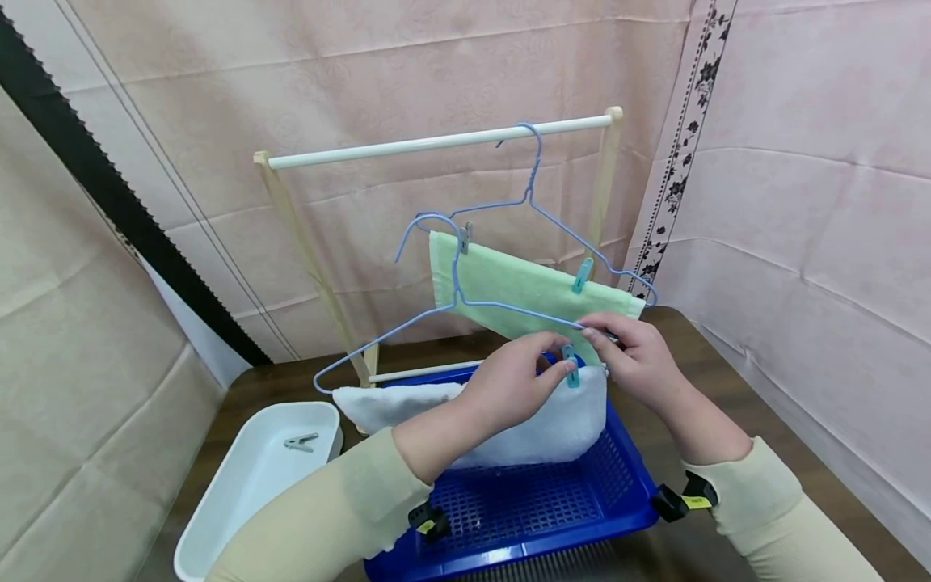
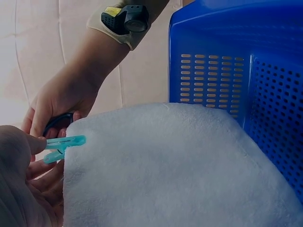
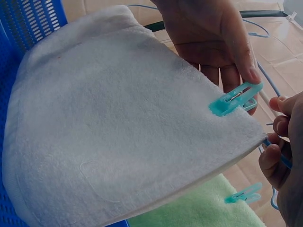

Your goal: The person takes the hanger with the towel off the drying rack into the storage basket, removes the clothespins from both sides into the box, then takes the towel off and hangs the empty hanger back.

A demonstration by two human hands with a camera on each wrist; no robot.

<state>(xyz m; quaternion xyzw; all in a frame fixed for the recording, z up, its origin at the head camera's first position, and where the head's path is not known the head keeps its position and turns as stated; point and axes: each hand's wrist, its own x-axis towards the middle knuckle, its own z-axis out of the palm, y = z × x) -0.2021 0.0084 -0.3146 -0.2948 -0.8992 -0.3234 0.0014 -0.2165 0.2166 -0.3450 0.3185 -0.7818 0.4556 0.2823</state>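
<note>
My left hand (image 1: pixel 502 384) pinches a teal clothespin (image 1: pixel 572 373) between thumb and fingers. In the right wrist view, this clothespin's jaws are on the upper edge of a white towel (image 3: pixel 118 109), near its corner. My right hand (image 1: pixel 636 360) holds the right end of a blue wire hanger (image 1: pixel 509 307), close beside the clothespin. The hanger's hook points up, free of the rod. From the hanger's lower side the towel hangs over a blue basket (image 1: pixel 524 552); the left forearm hides part of the cloth.
Behind, a second blue hanger (image 1: pixel 534 166) hangs on the white rod (image 1: pixel 407 147) of a rack. A green towel (image 1: pixel 502 279) is clipped to it with a grey clothespin (image 1: pixel 466 237) and a teal one. At left, a white tray (image 1: pixel 207 509) holds a grey clothespin (image 1: pixel 301 442).
</note>
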